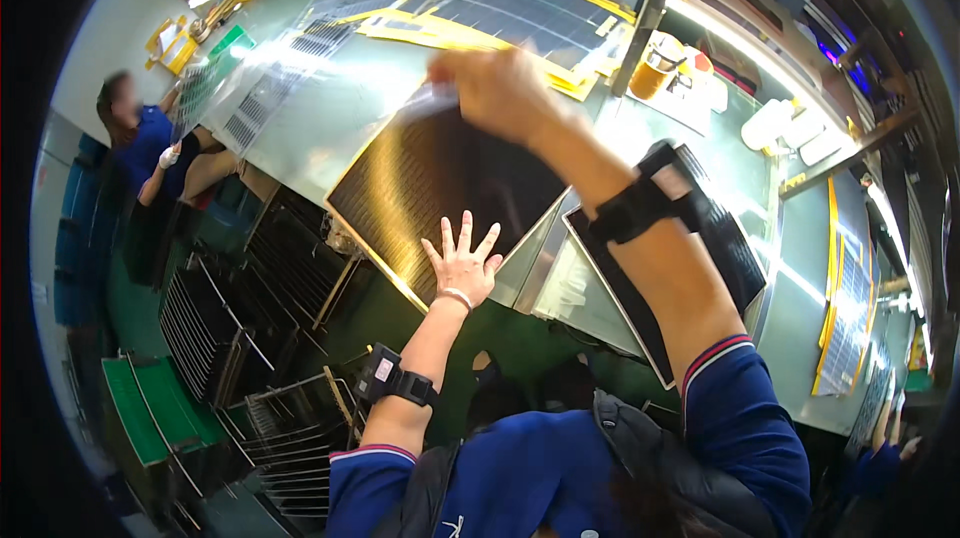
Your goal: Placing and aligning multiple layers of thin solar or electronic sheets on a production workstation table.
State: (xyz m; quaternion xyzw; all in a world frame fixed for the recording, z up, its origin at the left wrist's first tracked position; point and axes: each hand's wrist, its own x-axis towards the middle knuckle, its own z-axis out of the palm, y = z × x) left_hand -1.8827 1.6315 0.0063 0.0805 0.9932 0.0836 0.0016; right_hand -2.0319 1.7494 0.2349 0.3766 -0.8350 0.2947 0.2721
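My left hand [465, 263] lies flat with spread fingers on the near edge of a dark rectangular panel [415, 173], which has a thin light border and a golden sheen on its left side. Over the panel's far end is my right hand [495, 88], its fingers curled closed and blurred by motion. A pale, see-through smear shows just below its fingers; what it grips cannot be made out. A second dark panel [735, 253] with a pale edge lies to the right, partly covered by my right forearm.
Yellow-edged gridded sheets [520, 13] lie across the far bench, with more sheets [848, 308] at the right. An orange-brown container [657, 66] stands behind a metal post [650, 18]. Wire racks [205, 328] stand lower left. A co-worker in blue [150, 143] handles a clear sheet at the left.
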